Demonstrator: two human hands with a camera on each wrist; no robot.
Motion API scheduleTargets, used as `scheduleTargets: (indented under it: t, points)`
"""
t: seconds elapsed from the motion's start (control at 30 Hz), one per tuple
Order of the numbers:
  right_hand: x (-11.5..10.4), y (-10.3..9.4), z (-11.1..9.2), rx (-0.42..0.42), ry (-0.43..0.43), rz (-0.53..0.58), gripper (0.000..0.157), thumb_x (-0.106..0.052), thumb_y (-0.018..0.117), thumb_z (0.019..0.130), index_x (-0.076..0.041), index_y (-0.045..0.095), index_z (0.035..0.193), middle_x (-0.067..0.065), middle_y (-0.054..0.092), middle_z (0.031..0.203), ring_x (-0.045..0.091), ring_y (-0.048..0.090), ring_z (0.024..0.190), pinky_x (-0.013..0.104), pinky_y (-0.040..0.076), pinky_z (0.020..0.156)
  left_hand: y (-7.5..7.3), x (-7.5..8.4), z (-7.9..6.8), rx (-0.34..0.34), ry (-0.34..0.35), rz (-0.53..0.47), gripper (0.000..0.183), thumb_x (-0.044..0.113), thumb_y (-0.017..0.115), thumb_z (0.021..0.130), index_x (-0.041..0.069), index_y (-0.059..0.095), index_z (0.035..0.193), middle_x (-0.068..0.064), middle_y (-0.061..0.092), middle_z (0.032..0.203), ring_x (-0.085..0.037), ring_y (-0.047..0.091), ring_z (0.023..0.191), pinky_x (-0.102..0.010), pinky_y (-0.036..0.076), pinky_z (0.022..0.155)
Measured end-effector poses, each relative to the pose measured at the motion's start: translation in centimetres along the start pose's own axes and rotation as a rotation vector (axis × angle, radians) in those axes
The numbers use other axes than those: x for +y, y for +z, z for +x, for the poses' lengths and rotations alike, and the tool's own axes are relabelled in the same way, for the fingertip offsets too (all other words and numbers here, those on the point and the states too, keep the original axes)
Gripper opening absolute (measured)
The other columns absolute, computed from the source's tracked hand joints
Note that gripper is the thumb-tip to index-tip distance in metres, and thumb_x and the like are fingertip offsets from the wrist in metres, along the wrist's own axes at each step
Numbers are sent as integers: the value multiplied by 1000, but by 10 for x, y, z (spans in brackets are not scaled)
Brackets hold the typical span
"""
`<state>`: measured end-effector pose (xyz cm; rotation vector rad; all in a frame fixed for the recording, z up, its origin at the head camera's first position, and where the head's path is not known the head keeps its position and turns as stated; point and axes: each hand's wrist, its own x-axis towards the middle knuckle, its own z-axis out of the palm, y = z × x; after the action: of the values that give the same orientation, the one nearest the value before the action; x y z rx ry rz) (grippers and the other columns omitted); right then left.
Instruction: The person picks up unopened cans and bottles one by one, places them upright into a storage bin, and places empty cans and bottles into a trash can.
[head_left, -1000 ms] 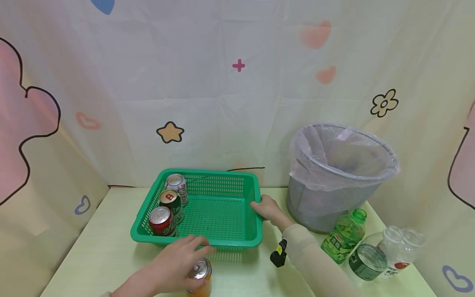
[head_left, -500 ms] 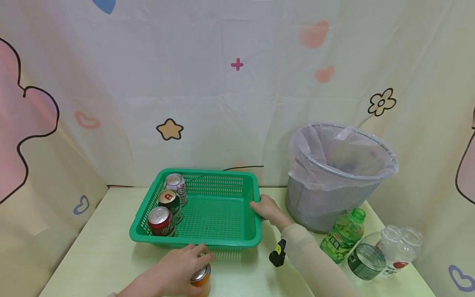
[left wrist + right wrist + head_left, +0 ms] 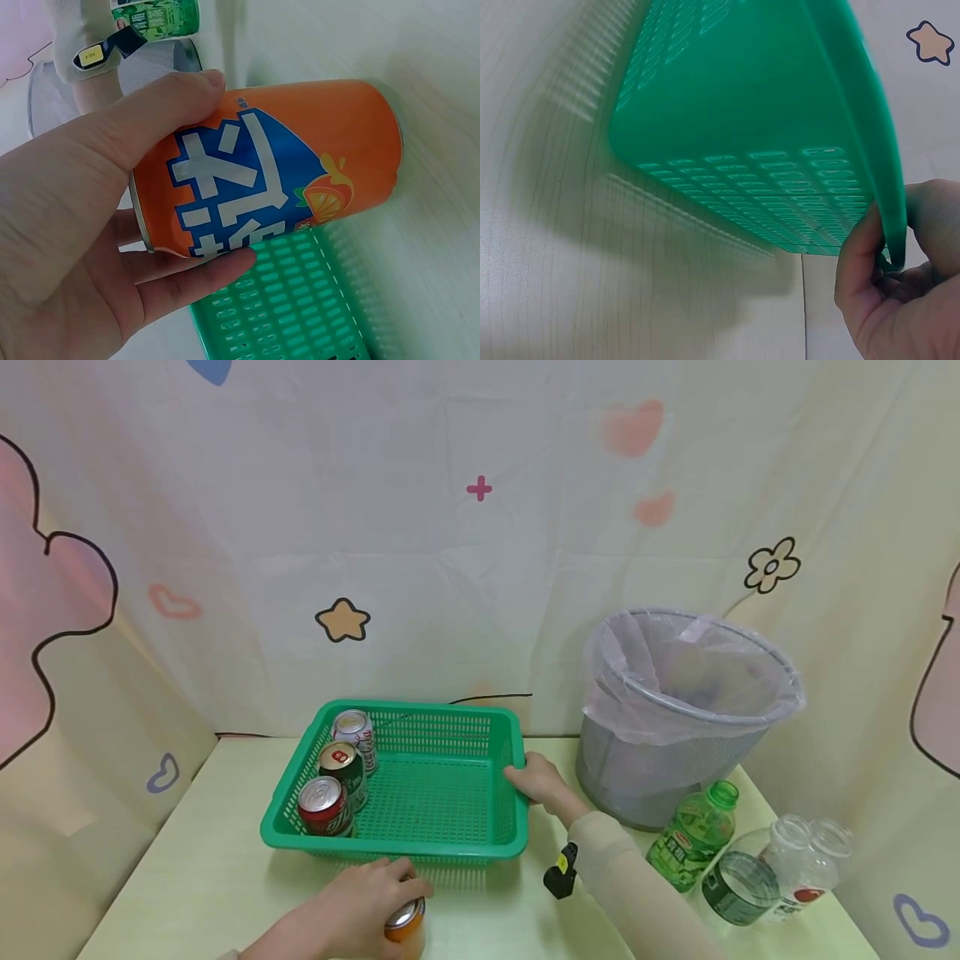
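In the left wrist view, my left hand (image 3: 112,202) grips an orange soda can (image 3: 330,150) with a blue and white label, thumb on one side and fingers on the other. The head view has that can at the bottom edge, in front of the green plastic basket (image 3: 450,850). My right hand (image 3: 542,779) holds the basket's right rim; the right wrist view has its thumb and fingers wrapped over the rim (image 3: 877,142). Along the basket's left side stand a red can (image 3: 325,807), a dark green can (image 3: 345,772) and a white can (image 3: 356,735).
Behind my right forearm stands a grey mesh bin (image 3: 660,777) with a translucent liner. To its front right are a green plastic bottle (image 3: 692,839), a clear bottle with a dark green label (image 3: 738,889) and other clear bottles (image 3: 813,860). A patterned curtain (image 3: 450,568) hangs behind the table.
My left hand has come down around the orange can, its fingers closing on it. The right hand stays on the basket rim. The basket and its cans stay in place.
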<state>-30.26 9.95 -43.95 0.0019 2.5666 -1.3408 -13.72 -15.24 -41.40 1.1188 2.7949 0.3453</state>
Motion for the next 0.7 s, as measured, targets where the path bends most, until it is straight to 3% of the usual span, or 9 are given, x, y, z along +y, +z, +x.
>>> scheduleTargets:
  t: [0.7]
  points:
    - [-1,-1,0,1,1,-3,27,-19,49,88,3,52,104,10,58,82,14,58,62,26,50,50,0,3,1,-11,6,37,34,40,69,75,26,60,104,8,50,90,-6,45,74,-21,42,59]
